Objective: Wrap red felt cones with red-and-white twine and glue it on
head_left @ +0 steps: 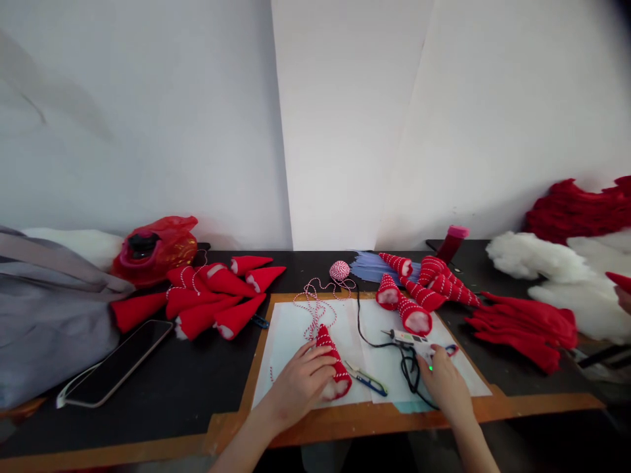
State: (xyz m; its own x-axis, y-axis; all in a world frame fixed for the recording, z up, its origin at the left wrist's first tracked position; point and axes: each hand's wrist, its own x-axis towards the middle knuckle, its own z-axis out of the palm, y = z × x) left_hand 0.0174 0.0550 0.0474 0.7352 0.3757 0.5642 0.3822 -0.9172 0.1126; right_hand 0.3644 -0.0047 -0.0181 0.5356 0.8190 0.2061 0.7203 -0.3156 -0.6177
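Observation:
My left hand [298,386] grips a red felt cone [335,368] lying on the paper, its body wound with red-and-white twine. Loose twine [314,305] runs from it towards a twine ball [340,270]. My right hand [444,384] is on a small white electric tool [411,340] with a black cord [408,368]. Blue-handled scissors [365,380] lie between my hands. Just above them, several twine-wrapped cones [414,314] lie heaped, and plain red cones [207,295] lie further left.
A white paper sheet [296,345] lies on an orange-edged board [256,384]. To the left are a phone [116,362], grey bag [49,322] and red plastic bag [158,249]. To the right are red felt [522,332] and white stuffing [557,276]. Another person's hand [624,300] enters at the right edge.

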